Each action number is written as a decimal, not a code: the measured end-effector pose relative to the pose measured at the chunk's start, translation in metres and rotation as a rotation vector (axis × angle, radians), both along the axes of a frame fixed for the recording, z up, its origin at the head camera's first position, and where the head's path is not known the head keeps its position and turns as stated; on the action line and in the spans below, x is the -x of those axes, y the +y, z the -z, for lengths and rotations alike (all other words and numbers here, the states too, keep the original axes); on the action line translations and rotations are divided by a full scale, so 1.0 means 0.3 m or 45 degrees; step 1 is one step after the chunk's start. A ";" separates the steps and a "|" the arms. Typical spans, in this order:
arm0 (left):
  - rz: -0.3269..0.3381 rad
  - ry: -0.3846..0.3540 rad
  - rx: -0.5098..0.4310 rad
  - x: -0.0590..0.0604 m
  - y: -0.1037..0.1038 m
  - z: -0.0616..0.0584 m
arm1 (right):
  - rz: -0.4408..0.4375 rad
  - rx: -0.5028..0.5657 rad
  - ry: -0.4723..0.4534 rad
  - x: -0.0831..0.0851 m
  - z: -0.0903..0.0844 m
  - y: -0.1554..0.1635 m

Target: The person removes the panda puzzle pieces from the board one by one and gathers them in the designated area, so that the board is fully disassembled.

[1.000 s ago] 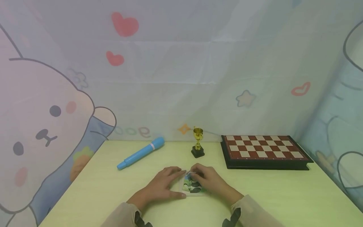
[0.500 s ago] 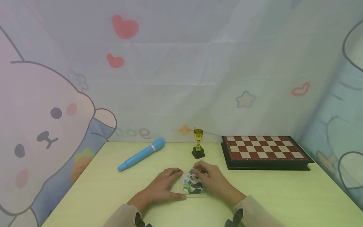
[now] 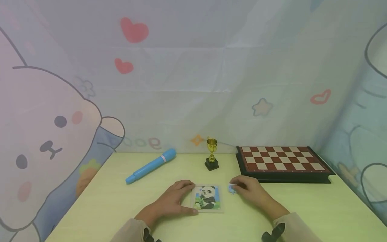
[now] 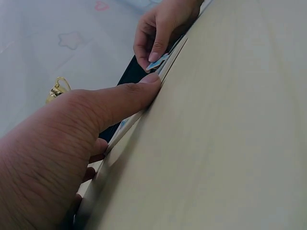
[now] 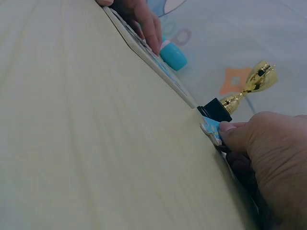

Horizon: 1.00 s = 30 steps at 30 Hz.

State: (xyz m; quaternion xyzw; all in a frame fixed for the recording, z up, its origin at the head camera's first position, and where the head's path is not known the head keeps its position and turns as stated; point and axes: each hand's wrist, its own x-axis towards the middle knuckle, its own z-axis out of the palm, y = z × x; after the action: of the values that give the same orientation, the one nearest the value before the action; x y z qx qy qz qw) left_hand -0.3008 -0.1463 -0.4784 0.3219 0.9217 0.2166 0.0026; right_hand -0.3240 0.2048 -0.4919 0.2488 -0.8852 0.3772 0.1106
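The step in hand seems to be the handling of one loose jigsaw piece of light blue colour, while the panda jigsaw puzzle lies flat on the table in its pale frame. The piece is outside the frame, just beyond its right side, and whether it touches the table I cannot tell. Whether a gap exists in the panda picture is too small to judge.

In my judgement, the next move calls for a light but sure pinch on the piece, with the frame kept steady; if the piece must be fitted, its turn should first be matched to the place.

The right hand is low, with the back upward, and pinches the piece between thumb and fingers. Its forearm slants inward from the lower right, and the hand is in front of the chessboard. The left hand is spread: the thumb rests at the frame's near left corner, the forefinger reaches its far left corner, and the forearm slants inward from the lower left.
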 end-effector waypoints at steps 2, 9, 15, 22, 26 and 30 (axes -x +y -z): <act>-0.001 -0.002 -0.002 -0.001 0.000 -0.001 | -0.024 -0.022 0.022 0.003 0.004 0.011; -0.006 -0.026 -0.016 -0.008 -0.001 -0.001 | -0.076 -0.026 0.027 0.004 0.010 0.007; -0.014 -0.021 -0.015 -0.006 0.001 0.003 | -0.051 -0.027 0.033 0.002 0.007 0.006; -0.018 -0.029 -0.018 -0.005 0.001 0.005 | -0.063 -0.034 0.047 0.003 0.007 0.008; -0.018 -0.025 -0.019 -0.003 0.001 0.004 | -0.076 -0.033 0.050 0.004 0.006 0.007; -0.018 -0.031 -0.020 -0.004 0.000 0.004 | -0.103 -0.024 0.056 0.001 0.001 0.006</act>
State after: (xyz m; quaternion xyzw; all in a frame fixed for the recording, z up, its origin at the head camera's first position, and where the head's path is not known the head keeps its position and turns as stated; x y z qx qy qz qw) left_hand -0.2995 -0.1463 -0.4796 0.3129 0.9220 0.2279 0.0097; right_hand -0.3244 0.2066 -0.4923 0.2934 -0.8754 0.3675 0.1124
